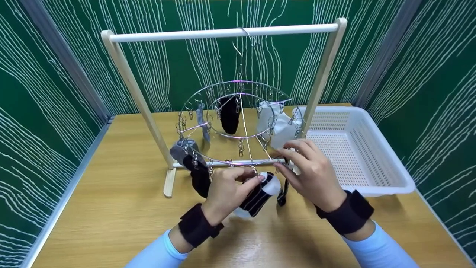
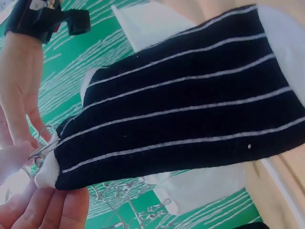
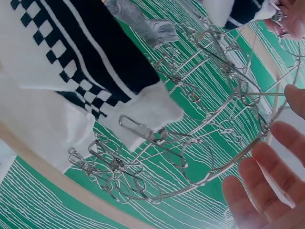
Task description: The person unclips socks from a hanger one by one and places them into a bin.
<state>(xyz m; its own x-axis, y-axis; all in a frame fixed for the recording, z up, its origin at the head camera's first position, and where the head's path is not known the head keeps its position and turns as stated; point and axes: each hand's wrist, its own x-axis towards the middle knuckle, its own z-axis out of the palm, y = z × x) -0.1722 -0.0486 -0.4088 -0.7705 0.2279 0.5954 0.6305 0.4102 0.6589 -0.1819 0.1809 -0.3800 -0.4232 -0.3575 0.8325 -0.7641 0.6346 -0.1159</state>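
Note:
A round metal clip hanger (image 1: 238, 138) hangs in front of me. My left hand (image 1: 228, 190) pinches the white cuff of a black sock with white stripes (image 1: 256, 199) at the hanger's near side. In the left wrist view, a wire clip (image 2: 42, 151) sits at that cuff, between thumb and fingers. My right hand (image 1: 314, 173) is at the ring's near right edge, fingers loosely spread and holding nothing. Whether its fingertips touch the ring, I cannot tell. Beside it in the right wrist view, a black-and-white checked sock (image 3: 102, 62) hangs from a clip (image 3: 143, 131).
A wooden rack with a white bar (image 1: 178, 35) carries the hanger. Grey (image 1: 182, 149), black (image 1: 230, 115) and white (image 1: 280, 126) pieces hang around the ring. To the right stands a white plastic basket (image 1: 386, 152) on the wooden table (image 1: 111, 208).

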